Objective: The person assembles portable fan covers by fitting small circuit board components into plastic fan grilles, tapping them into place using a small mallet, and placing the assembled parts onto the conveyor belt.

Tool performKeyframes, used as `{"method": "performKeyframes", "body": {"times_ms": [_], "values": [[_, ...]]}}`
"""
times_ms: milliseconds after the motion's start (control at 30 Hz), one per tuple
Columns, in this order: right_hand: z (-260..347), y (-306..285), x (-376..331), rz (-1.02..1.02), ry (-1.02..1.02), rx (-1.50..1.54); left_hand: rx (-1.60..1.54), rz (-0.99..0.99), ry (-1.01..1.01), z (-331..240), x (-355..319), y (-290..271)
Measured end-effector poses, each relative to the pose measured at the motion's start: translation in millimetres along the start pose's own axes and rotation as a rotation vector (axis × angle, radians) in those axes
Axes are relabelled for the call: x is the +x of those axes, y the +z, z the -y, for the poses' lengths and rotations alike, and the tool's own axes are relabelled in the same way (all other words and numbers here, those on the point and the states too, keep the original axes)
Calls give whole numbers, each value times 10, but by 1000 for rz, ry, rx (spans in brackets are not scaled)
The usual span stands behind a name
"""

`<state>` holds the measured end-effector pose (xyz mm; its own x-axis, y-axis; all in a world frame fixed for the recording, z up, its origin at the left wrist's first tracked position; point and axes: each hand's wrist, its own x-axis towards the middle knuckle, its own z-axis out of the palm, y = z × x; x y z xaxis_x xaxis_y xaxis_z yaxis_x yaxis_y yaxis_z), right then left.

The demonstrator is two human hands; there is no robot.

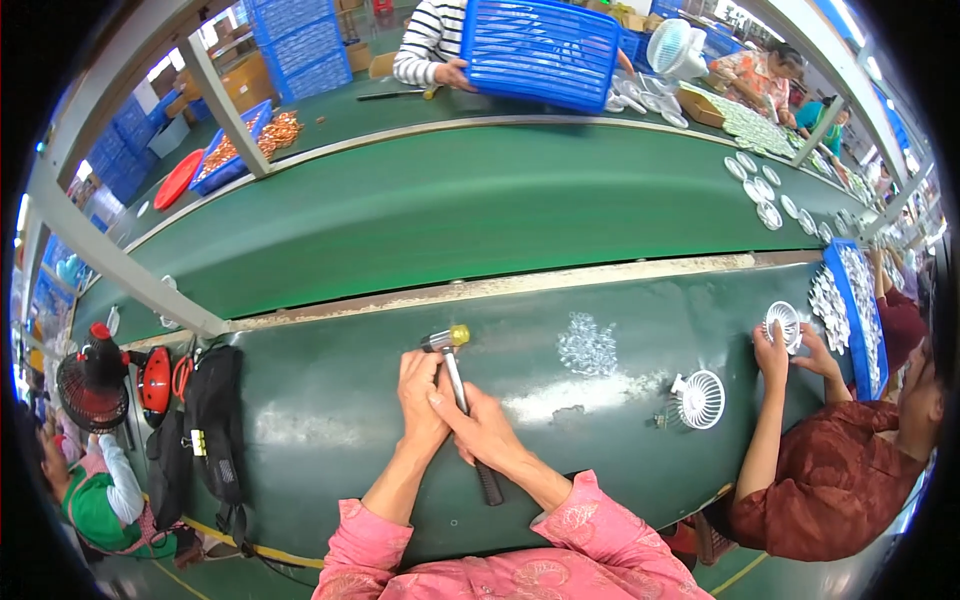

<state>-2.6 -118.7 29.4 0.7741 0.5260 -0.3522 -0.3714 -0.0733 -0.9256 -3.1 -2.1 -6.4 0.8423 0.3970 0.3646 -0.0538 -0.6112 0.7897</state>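
Observation:
A hammer with a yellow-faced head, metal shaft and black grip lies slantwise between my hands, above the dark green table. My right hand is closed over the shaft, its fingers meeting my left hand. Close beside the hammer head, my left hand has its fingers closed; what they hold, if anything, is hidden. To the right of the hammer lies a pile of small clear parts. A white fan cage rests farther right, with tiny pieces beside it.
At right, a co-worker holds another white fan cage near a blue tray of white parts. A black bag and red-and-black fan stand left. Beyond the green conveyor belt, a person in stripes holds a blue crate.

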Motion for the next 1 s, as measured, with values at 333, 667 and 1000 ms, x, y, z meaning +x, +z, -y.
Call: {"method": "performKeyframes", "body": {"times_ms": [333,667,1000], "values": [[31,-55,-22,5,-7,-53,3,10,31,-15,2,20],[16,-58,-10,-3,-20,-69,15,14,33,-21,10,9],[-17,-61,6,7,-20,-69,-6,14,37,-27,10,10]]}}
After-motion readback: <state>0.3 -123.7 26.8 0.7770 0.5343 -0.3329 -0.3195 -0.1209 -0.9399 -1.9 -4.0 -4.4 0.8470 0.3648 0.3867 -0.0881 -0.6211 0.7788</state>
